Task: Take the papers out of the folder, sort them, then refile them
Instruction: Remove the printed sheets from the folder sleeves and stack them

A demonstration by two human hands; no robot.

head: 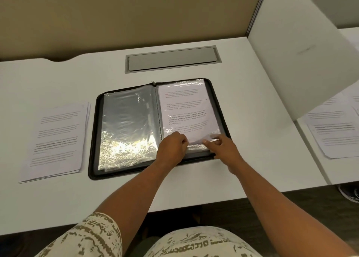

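Observation:
A black zip folder (93, 140) lies open on the white desk. Its left page is an empty clear plastic sleeve (126, 124) that glares in the light. In the right sleeve sits a printed sheet (186, 109). My left hand (172, 148) has its fingers curled on the sleeve's lower edge near the spine. My right hand (223, 149) pinches the crumpled lower right corner of the sleeve and sheet. A stack of printed papers (58, 138) lies to the left of the folder.
The white desk (252, 140) has a grey cable hatch (172, 61) behind the folder. A white divider panel (303, 62) stands on the right, and more printed sheets (334, 128) lie on the neighbouring desk beyond it. A tan partition wall rises at the back.

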